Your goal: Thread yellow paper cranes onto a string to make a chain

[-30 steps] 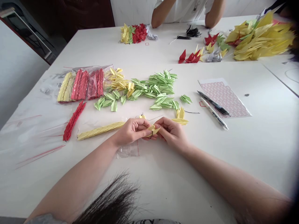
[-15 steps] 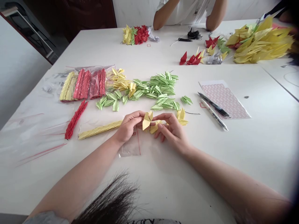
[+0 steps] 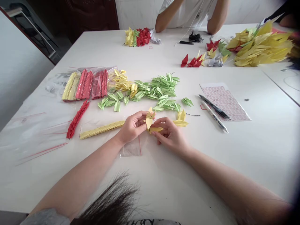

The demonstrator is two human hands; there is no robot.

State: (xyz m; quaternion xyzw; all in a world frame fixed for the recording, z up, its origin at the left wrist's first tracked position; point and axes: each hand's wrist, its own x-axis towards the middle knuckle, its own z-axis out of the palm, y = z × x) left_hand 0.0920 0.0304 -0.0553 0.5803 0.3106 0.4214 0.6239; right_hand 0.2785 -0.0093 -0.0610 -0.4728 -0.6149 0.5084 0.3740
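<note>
My left hand pinches a yellow folded-paper crane between thumb and fingers, held just above the table. Close beside it, my right hand has its thumb and fingers closed on a second yellow folded-paper crane. More yellow folded pieces lie just past my right hand, with a dark thread running out to the right. A long packed row of yellow folded paper reaches to my left hand. Under my hands lies a small clear bag, partly covered.
Green folded pieces and yellow ones are heaped ahead. Bagged red and yellow rows and a loose red row lie left. Pens rest on a label sheet. Across the table sits another person.
The left crane has turned and tipped in my fingers. My right hand has shifted slightly down, its index finger now more bent and away from that crane.
</note>
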